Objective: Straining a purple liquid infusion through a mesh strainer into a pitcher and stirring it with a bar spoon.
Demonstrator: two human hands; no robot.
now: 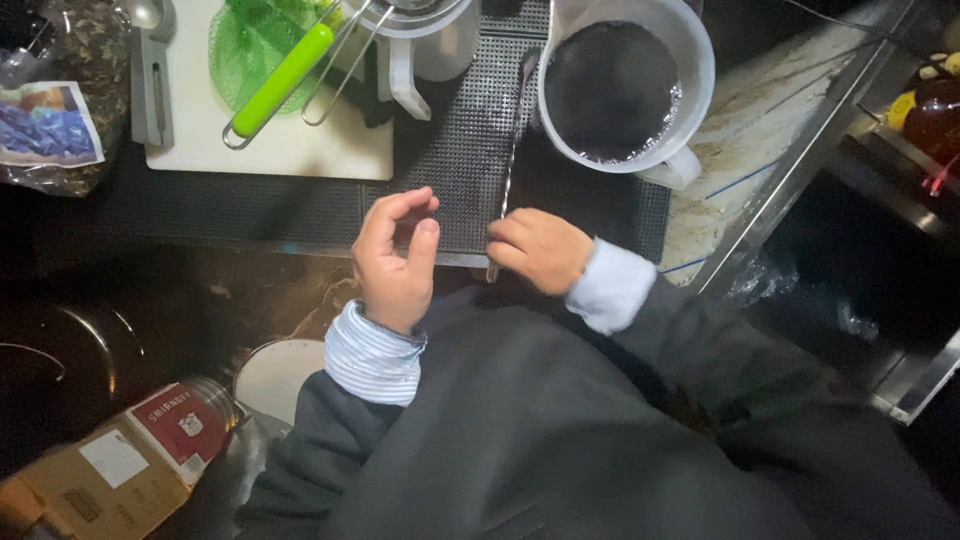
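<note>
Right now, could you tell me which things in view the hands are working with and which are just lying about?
In hand:
- right hand grips a long thin bar spoon
- left hand, fingers pinched, holds nothing visible
- black bar mat under both

Lying about:
- white jug of dark liquid
- green-handled strainer
- white cutting board
- red-labelled bottle

A bar or café prep station.
A black rubber bar mat (450, 150), long bar spoon (512, 140), white pitcher (640, 90) of dark liquid, strainers and cutting board (270, 150) crowd the table (760, 110).
</note>
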